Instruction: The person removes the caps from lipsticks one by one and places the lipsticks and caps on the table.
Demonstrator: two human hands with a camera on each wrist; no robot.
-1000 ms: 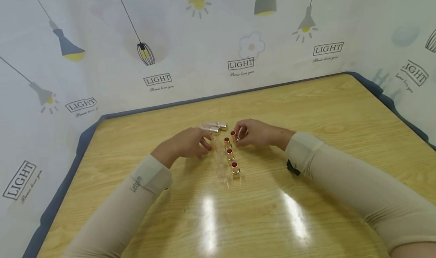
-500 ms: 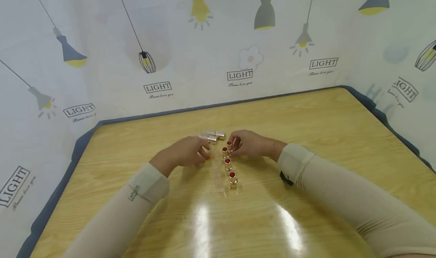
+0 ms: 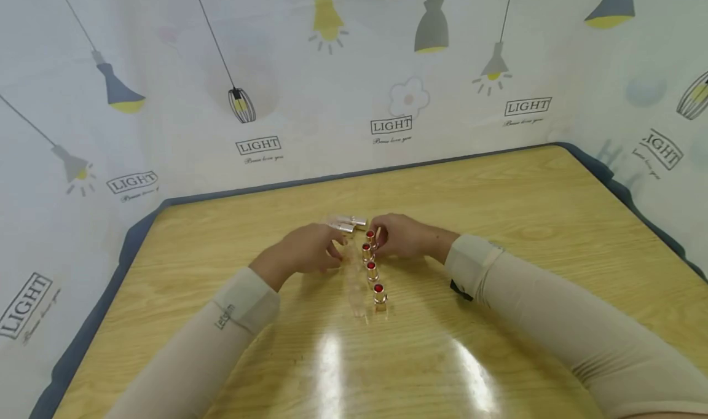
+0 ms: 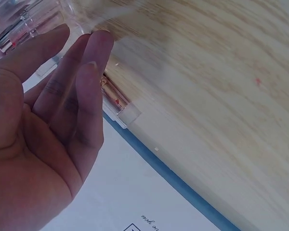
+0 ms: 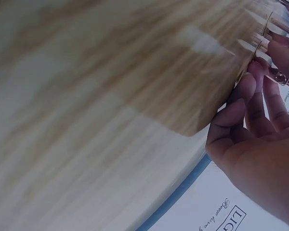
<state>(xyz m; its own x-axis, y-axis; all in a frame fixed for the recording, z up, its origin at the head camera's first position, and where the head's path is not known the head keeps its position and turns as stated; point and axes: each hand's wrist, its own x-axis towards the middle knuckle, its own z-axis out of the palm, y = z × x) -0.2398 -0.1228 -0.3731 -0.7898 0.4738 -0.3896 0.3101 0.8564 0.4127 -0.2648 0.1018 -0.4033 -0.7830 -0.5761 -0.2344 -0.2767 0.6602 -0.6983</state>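
My right hand (image 3: 402, 234) pinches a red lipstick (image 3: 370, 236) in a gold tube at the far end of a row. Three similar lipsticks stand upright toward me: one close by (image 3: 367, 250), a middle one (image 3: 372, 271) and the nearest one (image 3: 379, 296). Left of them runs a line of see-through caps (image 3: 356, 299). Beside the caps' far end is my left hand (image 3: 310, 248), its fingers loosely bent with nothing between them. In the left wrist view a gold tube with a clear end (image 4: 116, 95) lies beyond the fingertips.
Two silvery-gold tubes, a farther one (image 3: 354, 220) and a closer one (image 3: 345, 228), lie behind the row. A small black object (image 3: 461, 290) shows under the right cuff. The wooden table (image 3: 475, 191) ends at a printed backdrop (image 3: 315, 99).
The right hand has brought its lipstick left, to the row's far end. My left hand has barely moved. The head view has tilted up a little.
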